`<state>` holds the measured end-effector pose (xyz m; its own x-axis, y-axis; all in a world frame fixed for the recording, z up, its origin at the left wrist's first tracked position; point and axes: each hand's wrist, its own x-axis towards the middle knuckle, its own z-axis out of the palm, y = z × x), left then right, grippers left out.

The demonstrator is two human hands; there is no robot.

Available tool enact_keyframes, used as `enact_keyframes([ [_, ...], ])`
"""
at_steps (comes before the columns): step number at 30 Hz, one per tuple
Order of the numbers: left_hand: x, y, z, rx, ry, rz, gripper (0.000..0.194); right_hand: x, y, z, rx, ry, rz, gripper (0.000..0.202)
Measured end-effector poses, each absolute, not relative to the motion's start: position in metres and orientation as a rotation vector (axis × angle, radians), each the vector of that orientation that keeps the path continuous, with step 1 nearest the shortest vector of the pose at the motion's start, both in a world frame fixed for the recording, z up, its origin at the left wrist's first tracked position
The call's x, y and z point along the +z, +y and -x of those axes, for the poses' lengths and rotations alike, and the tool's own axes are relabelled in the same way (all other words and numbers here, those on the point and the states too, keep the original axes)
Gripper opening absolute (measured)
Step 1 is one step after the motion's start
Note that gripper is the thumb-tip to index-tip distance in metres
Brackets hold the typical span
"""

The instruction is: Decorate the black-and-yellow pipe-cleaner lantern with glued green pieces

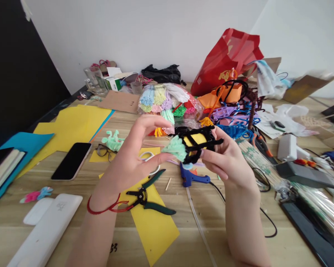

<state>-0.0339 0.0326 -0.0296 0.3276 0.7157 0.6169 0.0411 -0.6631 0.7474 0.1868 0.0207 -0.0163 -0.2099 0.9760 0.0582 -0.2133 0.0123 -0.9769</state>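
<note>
Above the table's middle, my right hand [230,159] grips a small lantern-like craft piece [196,140] by its right end. It has a black fuzzy pipe-cleaner frame, yellow panels and a mint-green fuzzy tip [176,148], and it lies on its side with the tip to the left. My left hand [133,152] curves around the tip, its thumb and fingers spread well apart; the thumb end is at the tip, but whether it touches I cannot tell. Below lie green-handled pliers [141,196] on yellow paper [152,230] and a blue glue gun [193,177].
A phone [71,161], a white case [48,230] and yellow sheets [75,122] lie on the left. Bundled pipe cleaners [164,98] and a red bag [225,63] stand at the back. Wrapped sticks [319,207] and a grey box [304,174] fill the right.
</note>
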Motion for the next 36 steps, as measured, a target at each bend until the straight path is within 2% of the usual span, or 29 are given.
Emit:
enact_keyframes([
  [3,-0.027,0.035,0.034,1.318,0.784,-2.056,0.027,-0.016,0.021,-0.189,1.432,-1.208,0.893,0.054],
  [5,-0.025,0.034,0.034,1.248,0.834,-2.055,0.02,-0.016,0.02,-0.19,1.435,-1.201,0.87,0.053],
  [13,-0.024,0.029,0.034,1.151,0.763,-1.867,0.01,-0.016,0.019,-0.19,1.459,-1.223,0.817,0.051],
  [25,-0.022,0.031,0.036,1.05,0.847,-2.019,0.009,-0.024,0.022,-0.188,1.488,-1.21,0.726,0.051],
  [30,-0.018,0.029,0.036,0.982,0.827,-1.925,0.008,-0.025,0.022,-0.188,1.509,-1.226,0.715,0.048],
  [36,-0.019,0.029,0.031,0.94,0.767,-1.695,0.016,-0.023,0.023,-0.187,1.552,-1.183,0.695,0.053],
])
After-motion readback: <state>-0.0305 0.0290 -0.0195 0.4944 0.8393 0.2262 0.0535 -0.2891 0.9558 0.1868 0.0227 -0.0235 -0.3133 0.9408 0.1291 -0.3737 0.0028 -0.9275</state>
